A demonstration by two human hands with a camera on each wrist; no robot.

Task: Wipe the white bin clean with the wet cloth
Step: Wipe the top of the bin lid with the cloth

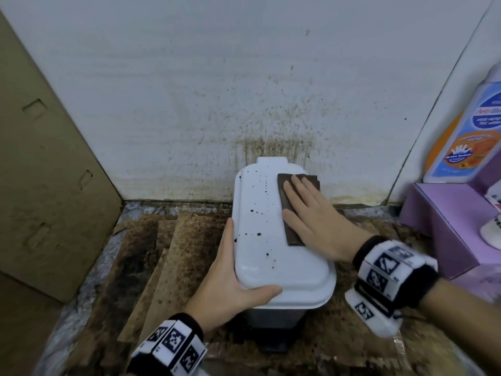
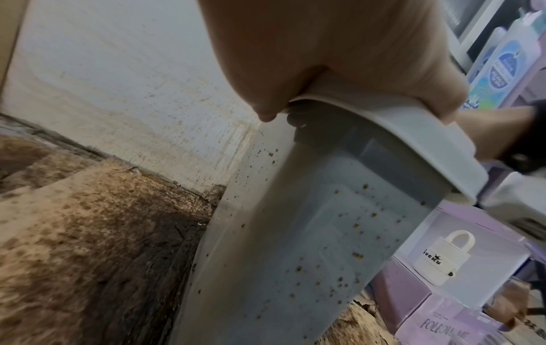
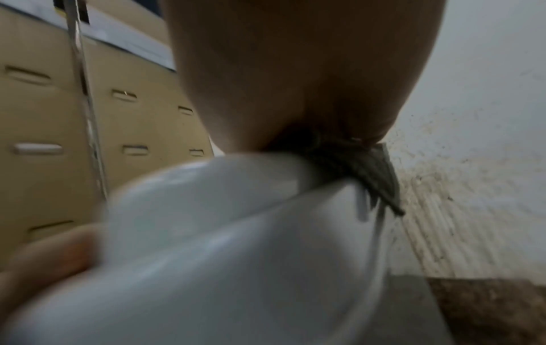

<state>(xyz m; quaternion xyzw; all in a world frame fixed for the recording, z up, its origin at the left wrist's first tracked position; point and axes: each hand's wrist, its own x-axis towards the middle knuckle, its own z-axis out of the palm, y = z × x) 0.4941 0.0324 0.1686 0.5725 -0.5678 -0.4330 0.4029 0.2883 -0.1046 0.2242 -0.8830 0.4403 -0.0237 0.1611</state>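
Head view: I see my right hand (image 1: pixel 311 213), fingers flat, pressing the brown cloth (image 1: pixel 294 207) onto the spotted white bin lid (image 1: pixel 260 240); my left hand (image 1: pixel 230 278) grips the lid's near-left corner.

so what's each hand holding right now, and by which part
The left hand grips the white bin by the near left corner of its lid rim. The right hand holds nothing; flat fingers press the brown cloth onto the lid's right side.
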